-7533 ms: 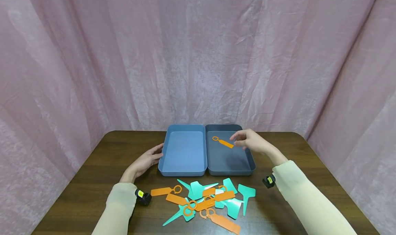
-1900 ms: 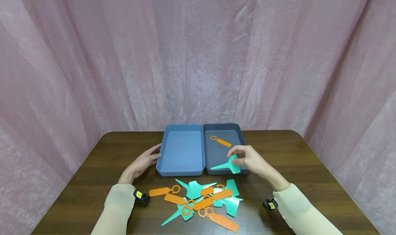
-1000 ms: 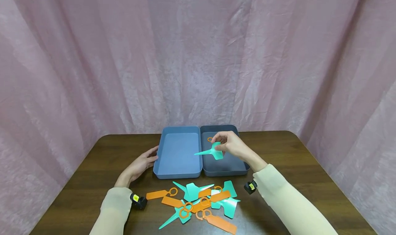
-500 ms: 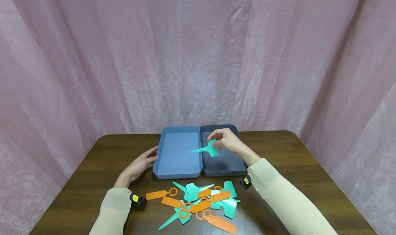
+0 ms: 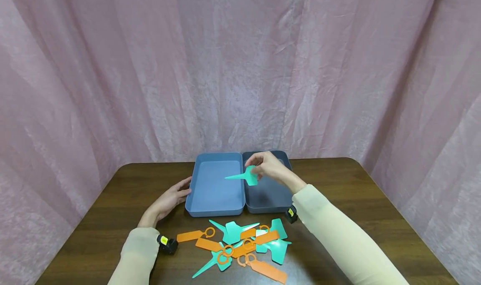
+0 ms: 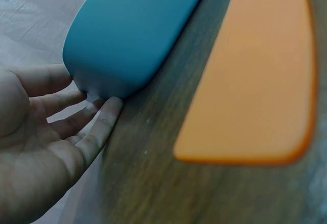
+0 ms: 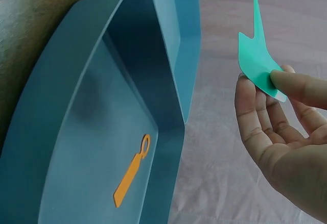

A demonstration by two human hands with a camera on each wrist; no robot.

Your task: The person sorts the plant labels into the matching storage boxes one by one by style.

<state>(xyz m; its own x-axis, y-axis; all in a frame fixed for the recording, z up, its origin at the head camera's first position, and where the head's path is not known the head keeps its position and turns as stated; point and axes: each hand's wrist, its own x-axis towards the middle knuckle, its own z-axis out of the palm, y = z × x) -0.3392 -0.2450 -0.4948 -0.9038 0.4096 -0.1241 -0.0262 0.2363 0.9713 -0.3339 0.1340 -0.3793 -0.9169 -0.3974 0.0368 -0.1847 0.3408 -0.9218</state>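
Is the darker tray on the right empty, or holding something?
Not empty. The right wrist view shows an orange tag lying inside the darker tray; in the head view, the right hand hides that tag.

Smooth plastic tag [image 7: 255,60], matt tray [image 5: 215,213], wooden table [image 5: 349,201]

The light blue tray [image 5: 216,193] is plain all over. Just right of it is a dark grey-blue tray [image 5: 268,199]. Over the light blue tray's right edge, the T-shaped plant label [image 5: 250,177] is bright green. In front of it lie orange ring tags [image 5: 189,235] and more green labels [image 5: 233,233]. Behind it, the curtain [image 5: 225,89] is pink with pale, shiny patches; under it, the table [image 5: 345,201] is brown with dark wood stripes.
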